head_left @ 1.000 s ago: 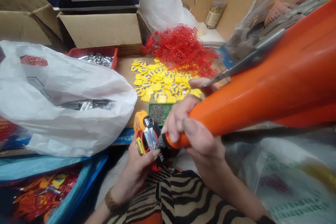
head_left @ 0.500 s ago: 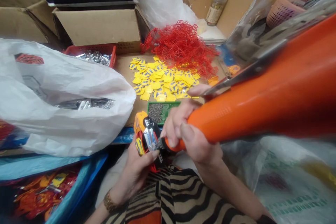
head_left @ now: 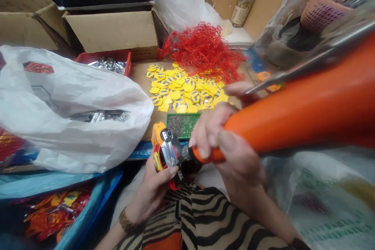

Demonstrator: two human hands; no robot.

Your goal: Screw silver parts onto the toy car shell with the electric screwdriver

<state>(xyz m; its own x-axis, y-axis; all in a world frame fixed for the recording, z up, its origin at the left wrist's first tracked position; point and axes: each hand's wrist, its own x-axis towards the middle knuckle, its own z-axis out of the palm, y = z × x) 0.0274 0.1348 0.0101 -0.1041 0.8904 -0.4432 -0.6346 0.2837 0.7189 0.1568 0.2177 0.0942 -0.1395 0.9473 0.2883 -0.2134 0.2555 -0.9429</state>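
My left hand (head_left: 156, 181) is wrapped round a toy vehicle (head_left: 168, 154) with orange, yellow and silver parts and black wheels, held above my lap. My right hand (head_left: 228, 146) grips an orange power screwdriver (head_left: 293, 113), fingers around its front end, near a long metal lever. The screwdriver's dark nose points left at the toy's side. Whether its tip touches the toy, I cannot tell. Just beyond the toy lies a green tray (head_left: 190, 127) of small metal screws.
Yellow pieces (head_left: 187, 90) and a red heap of plastic frames (head_left: 205, 52) cover the tabletop. A white bag (head_left: 73, 140) with silvery parts lies left, before a red basket (head_left: 128, 64) and cardboard boxes (head_left: 111, 31). A blue-lined container (head_left: 96, 199) with orange parts stands lower left.
My right hand and the screwdriver have drawn back slightly to the right and up from the toy. My left hand keeps its hold on the toy, almost in place.
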